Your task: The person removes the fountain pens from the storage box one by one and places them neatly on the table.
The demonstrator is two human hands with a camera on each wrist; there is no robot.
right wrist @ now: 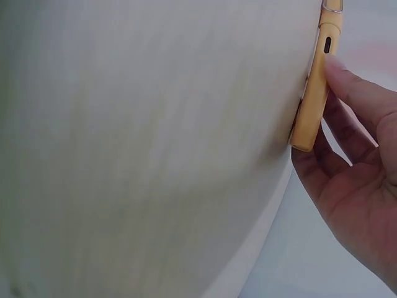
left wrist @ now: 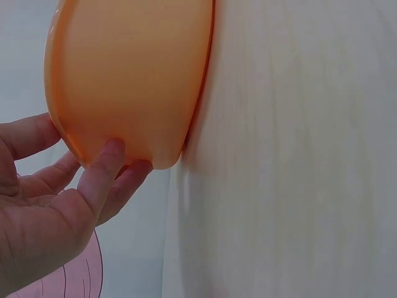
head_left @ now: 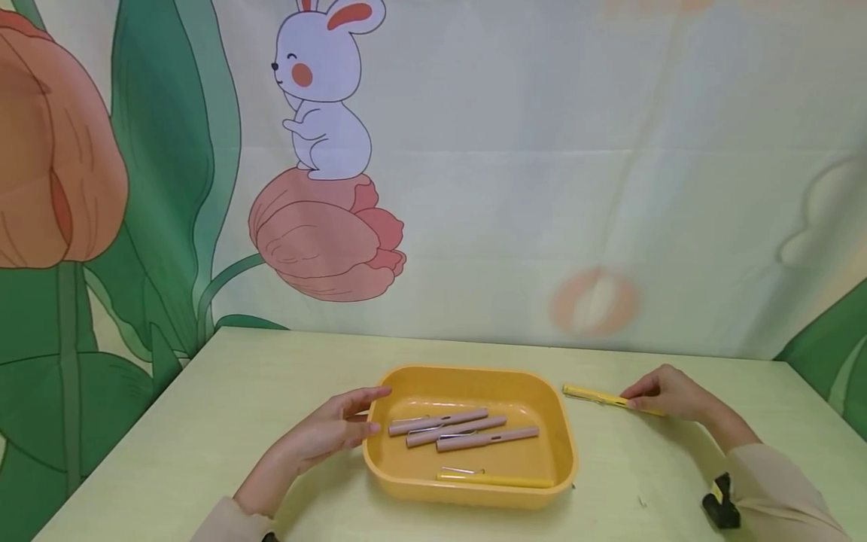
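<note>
My left hand point(head_left: 333, 425) grips the left end of a yellow plastic tray point(head_left: 474, 493), fingers at the rim and thumb by the outer wall. In the left wrist view the tray wall point(left wrist: 133, 81) looks orange, with the fingertips around its lower end. Inside the tray lie three dusty-pink clip pens point(head_left: 488, 439) side by side and one yellow pen point(head_left: 501, 479) along the near wall. To the right of the tray, my right hand point(head_left: 673, 395) pinches another yellow pen point(head_left: 589, 394) near its barrel end, low over the table; its clip end points left toward the tray.
The pale table point(head_left: 291, 376) ends at the back against a cloth backdrop point(head_left: 488, 188) printed with a rabbit and tulips. A black wrist device point(head_left: 721, 503) sits by the right sleeve. A tiny dark scrap point(head_left: 642, 501) lies on the table front right.
</note>
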